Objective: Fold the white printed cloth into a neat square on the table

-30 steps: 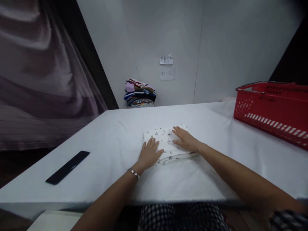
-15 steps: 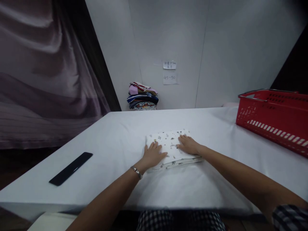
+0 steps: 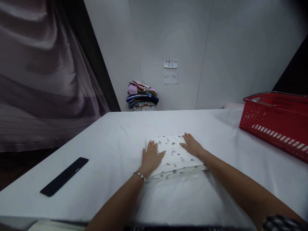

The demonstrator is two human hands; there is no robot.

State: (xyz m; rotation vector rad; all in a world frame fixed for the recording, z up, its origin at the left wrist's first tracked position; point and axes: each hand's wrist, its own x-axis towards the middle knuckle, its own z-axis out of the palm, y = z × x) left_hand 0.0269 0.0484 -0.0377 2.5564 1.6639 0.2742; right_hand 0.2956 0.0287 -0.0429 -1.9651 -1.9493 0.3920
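Note:
A folded white cloth with small dark prints point(image 3: 174, 155) lies on the white table point(image 3: 115, 141) in front of me. My left hand point(image 3: 151, 158) rests flat on its left edge, fingers stretched out and open; a thin bracelet circles that wrist. My right hand point(image 3: 192, 146) lies flat on the cloth's right side, fingers out and open. Neither hand grips anything.
A red plastic basket point(image 3: 276, 120) stands at the table's right. A flat black bar point(image 3: 64, 176) lies near the left front edge. A stack of folded colourful clothes point(image 3: 141, 96) sits at the far edge by the wall, under two paper notes point(image 3: 170, 70). A curtain point(image 3: 43, 80) hangs left.
Both hands have slid apart a little towards the cloth's side edges, staying flat on it. The view shifted slightly nearer and downward.

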